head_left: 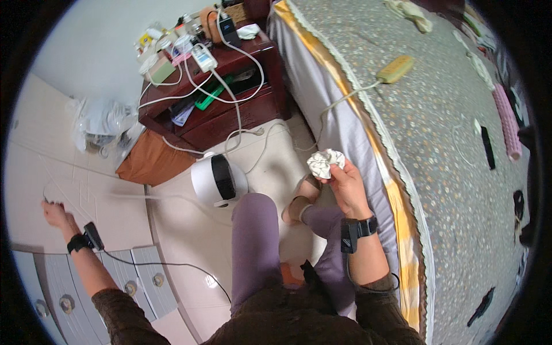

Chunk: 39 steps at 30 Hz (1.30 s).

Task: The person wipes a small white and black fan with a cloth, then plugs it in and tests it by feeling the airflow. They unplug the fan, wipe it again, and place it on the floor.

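My right hand [344, 187] pinches a crumpled white scrunchie [326, 164] with thin dark lines, in front of the bed's side and above the floor. Far out to the left, my left hand [56, 215] is closed beside the pale wall panel. A thin dark loop shows just above its fingers, but what they grip is too small to make out. Black devices are strapped to both wrists, and a dark cable trails from the left one.
A dark red nightstand [230, 118] carries bottles, a power strip [203, 58] and tangled white cords. A white-and-black rounded appliance [219, 179] stands on the floor near a brown bag [155, 158]. On the bed [454, 190] lie a yellow corded device [395, 69] and a pink roller [506, 122].
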Tool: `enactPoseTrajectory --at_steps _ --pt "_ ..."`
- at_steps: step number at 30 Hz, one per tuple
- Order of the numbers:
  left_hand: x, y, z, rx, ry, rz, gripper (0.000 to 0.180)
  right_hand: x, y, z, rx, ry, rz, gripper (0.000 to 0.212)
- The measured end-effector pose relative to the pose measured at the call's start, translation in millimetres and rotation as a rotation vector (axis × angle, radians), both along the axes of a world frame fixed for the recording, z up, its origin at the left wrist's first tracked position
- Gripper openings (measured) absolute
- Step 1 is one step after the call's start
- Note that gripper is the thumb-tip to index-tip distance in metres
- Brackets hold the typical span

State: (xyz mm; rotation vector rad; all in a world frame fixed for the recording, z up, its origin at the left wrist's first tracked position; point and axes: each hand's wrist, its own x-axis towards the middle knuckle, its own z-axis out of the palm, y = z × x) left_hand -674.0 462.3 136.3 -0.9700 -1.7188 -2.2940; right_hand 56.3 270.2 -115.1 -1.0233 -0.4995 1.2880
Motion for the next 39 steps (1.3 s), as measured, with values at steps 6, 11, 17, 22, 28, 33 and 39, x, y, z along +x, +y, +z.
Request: enactPoseTrajectory --at_steps 6,11,17,22,28,33,39 --pt "-30.0 6.4 -95.0 -0.423 0.241 -0.165 0.032 -4.8 -34.1 26.3 0.154 0.200 0.015 0.037" --pt "38.4 40.1 -214.6 -0.674 0.375 -0.516 0.033 -12.6 -77.3 48.6 0.120 0.120 -0.076 0.027" --pt "303.8 -18.1 -213.7 -0.565 0.798 -0.899 0.049 -19.9 -129.0 67.3 0.051 -0.067 -0.235 0.025" --pt "507.5 -195.1 -183.5 -0.688 0.052 -2.052 0.037 -44.8 -145.2 75.0 0.055 -0.263 -0.122 0.025" --pt "571.6 -249.1 -188.7 -0.635 -0.166 -2.193 0.035 -49.1 -173.4 80.2 0.183 -0.640 -0.365 0.018" --pt "576.5 -231.7 -199.4 -0.624 -0.662 -2.133 0.024 -52.3 -203.6 97.4 0.119 -0.400 -0.461 0.010" --pt "568.8 -236.1 -181.5 -0.649 -0.585 -2.277 0.012 -61.6 -214.1 115.5 0.183 -0.151 -0.505 0.016"
